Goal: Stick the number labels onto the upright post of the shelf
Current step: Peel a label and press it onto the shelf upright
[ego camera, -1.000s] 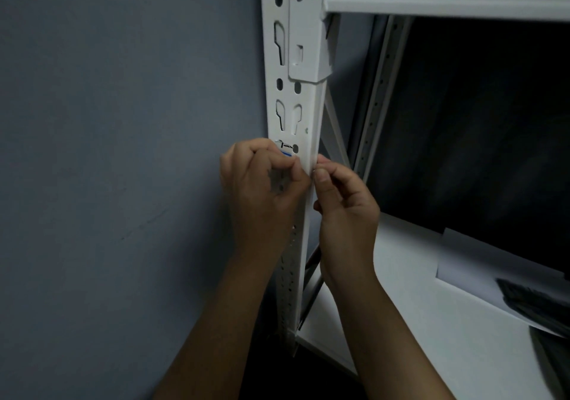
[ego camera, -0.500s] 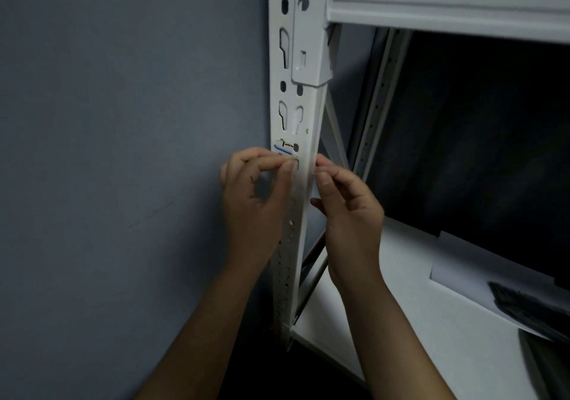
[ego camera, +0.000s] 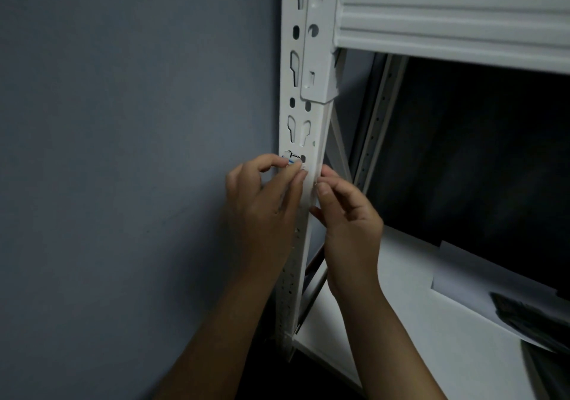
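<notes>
**Label going onto the slotted post**

While both hands are meeting at the white perforated metal upright post (ego camera: 303, 140), a small white number label with black marks and a blue line (ego camera: 291, 158) is sitting on the post's front face, just below a pair of keyhole slots. The left hand (ego camera: 265, 202) is curling its fingers over the label's lower part, with the fingertips (ego camera: 300, 173) pressing it against the metal, so only the label's upper part is showing. The right hand (ego camera: 348, 220) is pinching at the post's right edge with its thumb and forefinger; whether it is grasping a label edge or only the post, I cannot tell. A white ribbed horizontal shelf beam (ego camera: 447, 17) is joining the post above, hooked in by a white bracket plate (ego camera: 319, 48). Below right, a white flat shelf board (ego camera: 401, 338) is carrying a pale sheet of paper (ego camera: 481, 288). A grey-blue painted wall (ego camera: 123, 152) is filling the left side
</notes>
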### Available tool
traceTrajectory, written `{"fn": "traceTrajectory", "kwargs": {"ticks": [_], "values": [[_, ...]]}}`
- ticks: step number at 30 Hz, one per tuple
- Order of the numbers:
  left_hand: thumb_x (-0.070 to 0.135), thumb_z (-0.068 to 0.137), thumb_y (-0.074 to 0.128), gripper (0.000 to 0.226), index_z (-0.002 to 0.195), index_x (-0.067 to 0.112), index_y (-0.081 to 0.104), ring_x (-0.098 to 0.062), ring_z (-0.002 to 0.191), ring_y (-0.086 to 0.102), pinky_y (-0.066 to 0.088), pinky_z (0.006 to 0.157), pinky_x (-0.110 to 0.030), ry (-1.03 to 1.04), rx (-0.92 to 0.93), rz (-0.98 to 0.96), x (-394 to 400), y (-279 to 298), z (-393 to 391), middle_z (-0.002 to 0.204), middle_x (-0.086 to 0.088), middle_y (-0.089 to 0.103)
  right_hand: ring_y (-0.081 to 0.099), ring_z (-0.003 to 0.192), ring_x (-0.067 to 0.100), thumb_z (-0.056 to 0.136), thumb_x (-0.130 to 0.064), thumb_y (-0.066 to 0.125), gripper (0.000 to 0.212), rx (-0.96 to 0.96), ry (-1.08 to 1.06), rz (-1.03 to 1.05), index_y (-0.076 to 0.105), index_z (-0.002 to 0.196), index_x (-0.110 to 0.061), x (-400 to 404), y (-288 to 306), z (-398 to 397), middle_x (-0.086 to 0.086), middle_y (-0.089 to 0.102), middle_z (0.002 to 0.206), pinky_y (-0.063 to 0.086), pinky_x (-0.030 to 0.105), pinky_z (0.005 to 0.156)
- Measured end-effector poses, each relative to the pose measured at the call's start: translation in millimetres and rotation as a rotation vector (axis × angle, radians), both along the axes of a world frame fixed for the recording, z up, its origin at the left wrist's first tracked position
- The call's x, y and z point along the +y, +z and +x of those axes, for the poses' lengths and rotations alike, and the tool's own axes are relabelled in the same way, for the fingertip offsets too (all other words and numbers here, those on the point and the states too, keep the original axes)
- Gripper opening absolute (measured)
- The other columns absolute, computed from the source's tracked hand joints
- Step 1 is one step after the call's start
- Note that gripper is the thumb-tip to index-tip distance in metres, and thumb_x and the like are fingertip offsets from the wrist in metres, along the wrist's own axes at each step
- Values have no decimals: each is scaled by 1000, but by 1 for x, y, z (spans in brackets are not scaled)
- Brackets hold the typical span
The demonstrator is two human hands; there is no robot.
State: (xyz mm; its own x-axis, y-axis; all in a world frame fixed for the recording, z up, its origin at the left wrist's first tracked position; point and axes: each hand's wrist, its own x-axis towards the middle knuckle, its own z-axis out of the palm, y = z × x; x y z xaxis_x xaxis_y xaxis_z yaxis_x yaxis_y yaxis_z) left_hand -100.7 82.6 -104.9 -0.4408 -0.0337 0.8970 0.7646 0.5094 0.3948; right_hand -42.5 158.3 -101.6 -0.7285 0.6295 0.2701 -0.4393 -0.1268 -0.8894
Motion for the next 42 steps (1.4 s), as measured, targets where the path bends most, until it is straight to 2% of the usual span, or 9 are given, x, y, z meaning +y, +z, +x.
{"fn": "traceTrajectory", "kwargs": {"ticks": [5, 8, 14, 23, 27, 30, 32, 39, 42], "values": [[14, 85, 69, 10, 93, 8, 74, -20, 91, 47, 34, 78, -17, 38, 78, -28, 1, -1, -2, 95, -9, 65, 67, 96, 1, 90, -3, 59, 20, 7, -14, 12, 70, 90, -20, -1, -1, 0, -12, 70, 108, 55, 20, 76], [12, 85, 69, 10, 91, 6, 73, -19, 86, 48, 39, 71, -24, 27, 109, -45, 2, -2, -3, 92, -9, 65, 66, 100, 2, 90, -4, 60, 22, 5, -28, 44, 69, 88, -24, -1, -2, -1, -12, 70, 109, 55, 21, 82], [9, 84, 70, 5, 87, 6, 73, -20, 84, 48, 41, 68, -27, 65, 164, -56, 3, -2, -6, 90, -9, 66, 64, 104, 1, 90, -6, 60, 24, 17, -32, 60, 69, 88, -28, -3, -4, -1, -15, 69, 109, 55, 24, 87], [9, 84, 70, 11, 73, 5, 68, -30, 74, 60, 40, 73, -30, 123, 234, -115, 1, 3, -11, 82, -11, 65, 65, 104, 0, 88, -3, 61, 27, 42, -20, 34, 69, 85, -28, -2, -5, -4, -14, 69, 108, 54, 23, 90], [7, 81, 70, 10, 73, 4, 66, -26, 79, 54, 38, 76, -29, 117, 241, -117, 2, 3, -13, 81, -13, 63, 64, 104, -1, 87, -3, 61, 24, 37, -24, 21, 69, 86, -26, -2, -5, -5, -16, 69, 106, 53, 25, 92], [5, 79, 70, 9, 72, 3, 65, -30, 77, 57, 37, 77, -30, 129, 241, -131, 4, 3, -15, 80, -14, 62, 64, 104, 0, 88, -4, 62, 22, 27, -28, 23, 69, 89, -24, -2, -5, -6, -15, 68, 107, 53, 28, 94], [4, 77, 70, 9, 71, 2, 64, -33, 75, 59, 36, 79, -28, 123, 223, -125, 4, 4, -16, 80, -14, 62, 65, 103, 0, 88, -2, 61, 22, 21, -26, 7, 69, 90, -23, -2, -4, -6, -12, 68, 110, 53, 28, 94], [14, 81, 64, 7, 79, 9, 66, -21, 89, 47, 25, 86, -5, -46, -11, -20, 0, 5, -11, 87, -8, 60, 66, 103, 3, 89, -1, 60, 21, 16, -16, -20, 70, 91, -19, -2, -3, -5, -7, 69, 114, 53, 27, 92], [16, 83, 64, 9, 84, 9, 68, -20, 91, 48, 26, 86, -4, -100, -82, -4, -3, 3, -8, 90, -7, 60, 66, 103, 5, 89, -1, 60, 22, 21, -19, -23, 70, 88, -20, -1, -3, -4, -6, 70, 114, 55, 26, 88]]}}
